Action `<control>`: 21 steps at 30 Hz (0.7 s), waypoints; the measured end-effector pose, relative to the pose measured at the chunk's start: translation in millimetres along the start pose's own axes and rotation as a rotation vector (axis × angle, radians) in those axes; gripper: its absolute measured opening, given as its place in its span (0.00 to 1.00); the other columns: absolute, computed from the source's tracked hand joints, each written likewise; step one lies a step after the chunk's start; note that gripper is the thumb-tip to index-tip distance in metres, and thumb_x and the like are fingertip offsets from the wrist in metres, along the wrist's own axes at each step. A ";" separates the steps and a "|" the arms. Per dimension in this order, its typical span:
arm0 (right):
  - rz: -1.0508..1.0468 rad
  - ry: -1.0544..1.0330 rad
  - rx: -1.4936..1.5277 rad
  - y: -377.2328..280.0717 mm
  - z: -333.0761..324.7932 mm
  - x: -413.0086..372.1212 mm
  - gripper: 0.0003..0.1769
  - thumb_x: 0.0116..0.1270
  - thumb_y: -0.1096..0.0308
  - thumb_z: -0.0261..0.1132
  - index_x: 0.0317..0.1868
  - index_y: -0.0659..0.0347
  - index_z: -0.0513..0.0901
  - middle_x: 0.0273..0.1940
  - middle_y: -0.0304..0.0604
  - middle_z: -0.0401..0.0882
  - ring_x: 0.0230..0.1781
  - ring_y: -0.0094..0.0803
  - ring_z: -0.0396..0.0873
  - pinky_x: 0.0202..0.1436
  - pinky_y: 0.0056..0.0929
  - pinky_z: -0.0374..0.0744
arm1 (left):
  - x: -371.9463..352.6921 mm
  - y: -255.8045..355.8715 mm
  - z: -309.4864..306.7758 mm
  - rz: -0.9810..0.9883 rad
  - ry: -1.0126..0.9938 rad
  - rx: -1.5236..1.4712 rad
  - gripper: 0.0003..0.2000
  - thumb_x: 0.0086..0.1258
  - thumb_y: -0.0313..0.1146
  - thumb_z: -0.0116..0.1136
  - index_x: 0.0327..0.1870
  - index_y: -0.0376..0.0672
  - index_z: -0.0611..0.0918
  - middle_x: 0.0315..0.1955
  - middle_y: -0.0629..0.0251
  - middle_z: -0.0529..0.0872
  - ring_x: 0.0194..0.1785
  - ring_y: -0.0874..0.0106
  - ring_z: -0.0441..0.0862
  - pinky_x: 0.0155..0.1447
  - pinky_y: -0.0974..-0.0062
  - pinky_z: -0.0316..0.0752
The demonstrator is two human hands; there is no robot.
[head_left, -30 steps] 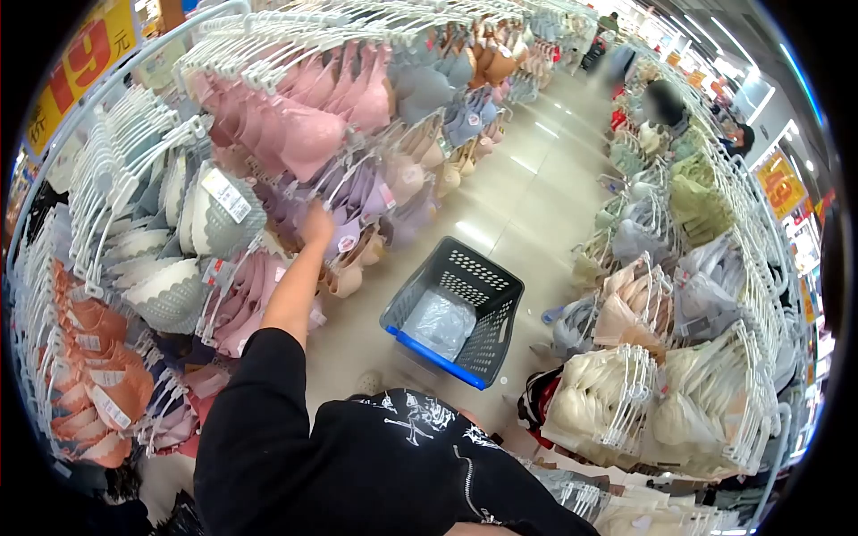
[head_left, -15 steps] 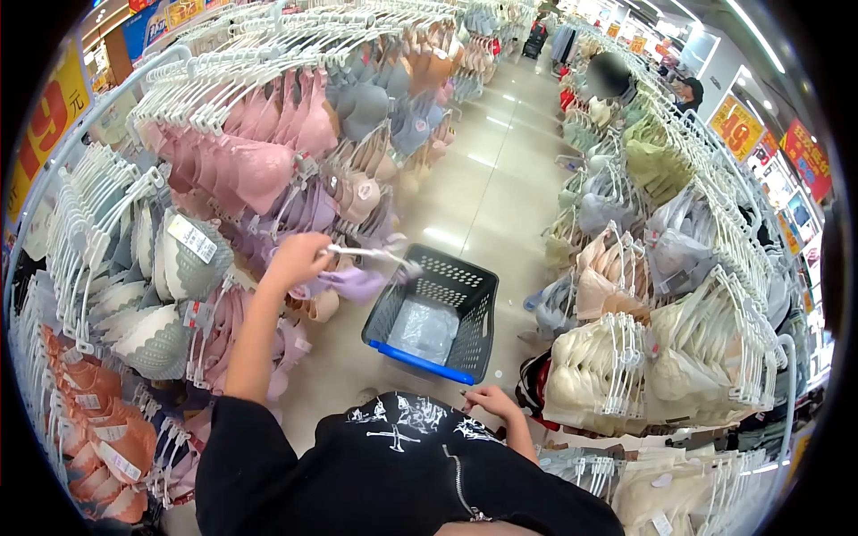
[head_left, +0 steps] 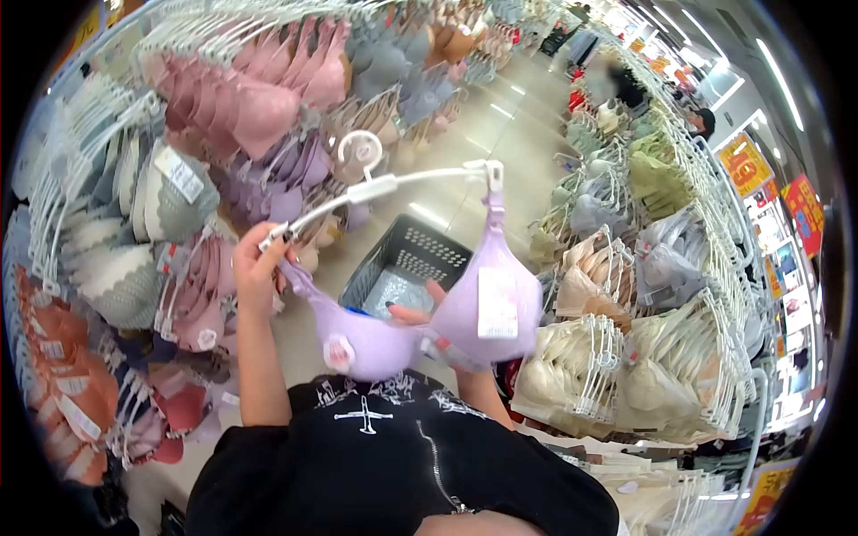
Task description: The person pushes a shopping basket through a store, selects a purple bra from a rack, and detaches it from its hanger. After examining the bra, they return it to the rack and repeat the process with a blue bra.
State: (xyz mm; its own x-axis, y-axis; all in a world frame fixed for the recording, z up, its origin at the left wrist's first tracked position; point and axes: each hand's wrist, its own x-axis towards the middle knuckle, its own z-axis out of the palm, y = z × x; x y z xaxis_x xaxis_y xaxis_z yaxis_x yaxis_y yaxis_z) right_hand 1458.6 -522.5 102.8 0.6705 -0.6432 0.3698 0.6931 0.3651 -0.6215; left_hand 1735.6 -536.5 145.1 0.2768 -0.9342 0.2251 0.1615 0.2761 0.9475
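Observation:
A lavender bra [head_left: 375,344] hangs from a white hanger [head_left: 420,179] in front of my body, with a white tag on its right cup. My left hand [head_left: 259,259] pinches the hanger's left end, beside the strap. My right hand [head_left: 420,314] is behind the bra near its middle; its fingers show partly between the cups, and the rest is hidden by the right cup. Beyond the bra, a dark grey basket [head_left: 429,259] with clear plastic inside stands on the floor, partly covered.
Racks of bras line both sides of the aisle [head_left: 500,134]: pink ones [head_left: 259,116] and grey-white ones [head_left: 134,277] at left, cream ones [head_left: 572,380] at right. A person in a dark cap [head_left: 703,123] is beyond the right rack.
The lavender bra, blurred at left before, now hangs spread in front of me. My left hand has moved slightly left, and my right hand has come up behind the bra.

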 end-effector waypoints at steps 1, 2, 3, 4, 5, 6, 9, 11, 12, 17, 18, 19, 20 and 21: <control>0.029 0.075 0.300 2.8 4.9 0.5 0.37 0.65 0.43 0.46 0.69 0.49 0.46 0.64 0.67 0.49 0.61 0.58 0.59 0.63 0.51 0.56 | -0.1 -0.8 -2.2 0.005 0.036 -0.011 0.06 0.64 0.31 0.50 0.34 0.38 0.76 0.18 0.69 0.76 0.11 0.88 0.62 0.12 0.91 0.54; 0.081 0.235 0.141 3.6 15.6 3.8 0.38 0.64 0.43 0.47 0.69 0.48 0.45 0.64 0.66 0.49 0.62 0.58 0.59 0.63 0.50 0.58 | 0.3 -0.5 -5.1 0.005 0.053 -0.001 0.06 0.64 0.30 0.50 0.34 0.38 0.76 0.18 0.70 0.76 0.11 0.88 0.61 0.12 0.91 0.53; 0.141 0.393 -0.021 5.3 20.3 3.6 0.38 0.64 0.43 0.47 0.69 0.48 0.44 0.64 0.66 0.50 0.62 0.57 0.58 0.62 0.50 0.59 | -1.4 -0.5 -8.7 -0.002 0.072 0.010 0.06 0.63 0.30 0.50 0.34 0.38 0.76 0.18 0.70 0.76 0.11 0.88 0.61 0.12 0.91 0.52; 0.119 0.324 -0.070 7.0 16.9 4.3 0.37 0.65 0.44 0.47 0.69 0.46 0.43 0.64 0.65 0.50 0.62 0.57 0.57 0.63 0.50 0.58 | -3.6 -0.7 -11.1 0.011 0.066 0.013 0.06 0.63 0.30 0.50 0.34 0.38 0.76 0.18 0.70 0.76 0.11 0.88 0.60 0.12 0.91 0.51; 0.103 0.305 -0.024 9.1 13.1 6.3 0.37 0.65 0.45 0.48 0.69 0.45 0.43 0.64 0.64 0.51 0.62 0.57 0.57 0.63 0.51 0.58 | -5.4 -0.9 -12.6 0.026 0.058 0.018 0.06 0.63 0.30 0.50 0.35 0.38 0.76 0.18 0.70 0.76 0.11 0.88 0.60 0.12 0.91 0.51; 0.088 0.286 0.023 11.1 9.2 8.3 0.36 0.65 0.46 0.48 0.69 0.44 0.44 0.64 0.63 0.51 0.63 0.56 0.57 0.64 0.51 0.57 | -7.9 -1.8 -15.0 0.040 0.061 0.016 0.06 0.63 0.30 0.50 0.35 0.38 0.76 0.18 0.70 0.76 0.11 0.89 0.59 0.13 0.91 0.51; 0.108 0.400 0.083 14.6 9.7 13.0 0.36 0.65 0.48 0.50 0.68 0.44 0.45 0.64 0.60 0.53 0.63 0.54 0.57 0.64 0.52 0.57 | -19.6 6.6 -16.0 0.058 0.117 0.035 0.07 0.63 0.30 0.52 0.36 0.37 0.77 0.19 0.70 0.76 0.11 0.89 0.59 0.13 0.91 0.51; 0.135 0.435 0.089 18.9 5.0 9.6 0.35 0.65 0.49 0.50 0.68 0.43 0.46 0.65 0.58 0.51 0.61 0.56 0.60 0.61 0.55 0.62 | -26.6 13.7 -14.3 0.073 0.182 0.055 0.07 0.63 0.30 0.52 0.37 0.37 0.77 0.20 0.69 0.77 0.11 0.89 0.59 0.13 0.91 0.50; 0.169 0.451 0.101 17.7 7.5 9.6 0.36 0.64 0.49 0.51 0.68 0.46 0.46 0.65 0.58 0.52 0.61 0.55 0.60 0.62 0.53 0.61 | -29.7 16.7 -13.3 0.081 0.207 0.033 0.07 0.63 0.30 0.52 0.37 0.37 0.77 0.20 0.69 0.77 0.11 0.89 0.58 0.13 0.91 0.49; 0.255 0.475 0.409 14.7 12.4 -3.2 0.33 0.65 0.48 0.49 0.67 0.50 0.52 0.64 0.59 0.53 0.57 0.46 0.67 0.55 0.43 0.72 | -46.0 14.2 -18.0 0.113 0.252 -0.013 0.08 0.63 0.30 0.52 0.38 0.36 0.77 0.20 0.67 0.77 0.12 0.90 0.58 0.14 0.90 0.47; 0.283 0.477 0.404 13.7 10.0 -8.6 0.32 0.65 0.48 0.48 0.66 0.51 0.54 0.64 0.58 0.53 0.55 0.44 0.69 0.53 0.41 0.73 | -50.3 14.6 -17.0 0.112 0.261 -0.043 0.08 0.63 0.30 0.52 0.38 0.36 0.77 0.20 0.67 0.77 0.12 0.90 0.58 0.14 0.90 0.47; 0.310 0.479 0.398 12.6 7.6 -13.9 0.32 0.65 0.49 0.48 0.65 0.51 0.56 0.64 0.58 0.54 0.53 0.42 0.71 0.50 0.39 0.75 | -54.3 14.8 -15.4 0.117 0.263 -0.053 0.08 0.63 0.29 0.52 0.39 0.35 0.77 0.20 0.67 0.77 0.12 0.90 0.58 0.14 0.91 0.47; 0.338 0.500 0.357 13.5 5.1 -18.7 0.31 0.64 0.49 0.48 0.65 0.52 0.56 0.64 0.57 0.54 0.52 0.42 0.71 0.50 0.39 0.75 | -58.5 14.9 -12.5 0.121 0.266 -0.062 0.08 0.63 0.29 0.52 0.39 0.35 0.77 0.20 0.67 0.77 0.12 0.89 0.58 0.14 0.91 0.47; 0.344 0.509 0.386 13.9 4.1 -21.4 0.31 0.64 0.49 0.48 0.65 0.52 0.57 0.64 0.57 0.54 0.53 0.43 0.71 0.50 0.40 0.75 | -63.5 14.8 -9.7 0.127 0.272 -0.069 0.08 0.62 0.29 0.52 0.39 0.35 0.77 0.20 0.67 0.77 0.12 0.89 0.58 0.14 0.91 0.48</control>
State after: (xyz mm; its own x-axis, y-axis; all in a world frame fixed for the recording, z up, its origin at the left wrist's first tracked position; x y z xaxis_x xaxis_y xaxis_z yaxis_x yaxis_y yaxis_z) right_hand 1454.9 -501.0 89.1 0.7263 -0.6482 -0.2286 0.5720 0.7545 -0.3219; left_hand 1729.5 -470.9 142.5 0.5412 -0.7990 0.2622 0.1713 0.4101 0.8958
